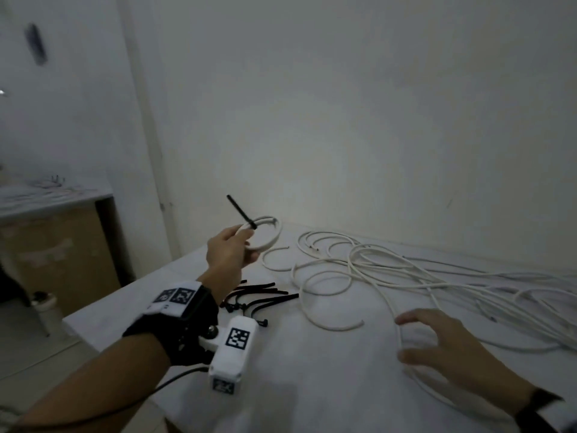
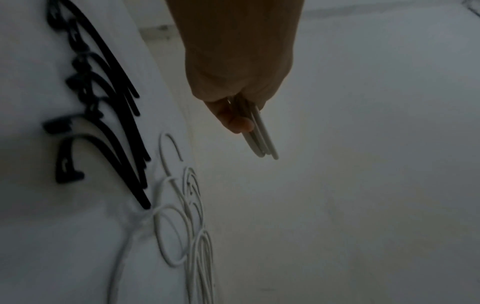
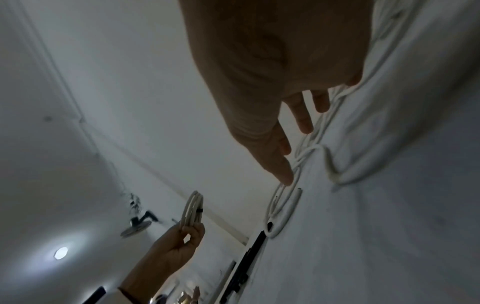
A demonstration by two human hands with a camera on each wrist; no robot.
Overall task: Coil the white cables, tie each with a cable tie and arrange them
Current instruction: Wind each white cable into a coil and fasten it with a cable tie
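My left hand (image 1: pixel 232 250) holds a small coil of white cable (image 1: pixel 269 235) above the table's far left part, with a black cable tie (image 1: pixel 242 212) sticking up from it. In the left wrist view the fingers (image 2: pixel 235 119) pinch the coil's strands (image 2: pixel 261 142); the right wrist view shows the coil (image 3: pixel 192 209) edge on in that hand. Loose white cables (image 1: pixel 390 273) sprawl across the white table (image 1: pixel 312 385). My right hand (image 1: pixel 437 342) hovers open just over a cable loop (image 1: pixel 406 370), its fingers (image 3: pixel 301 115) spread.
A bunch of black cable ties (image 1: pixel 259 296) lies left of the loose cables, seen also as black cable ties (image 2: pixel 109 115) in the left wrist view. Beyond the table's left edge stand a cardboard box (image 1: pixel 59 254) and a low shelf (image 1: pixel 50 195). A wall runs behind the table.
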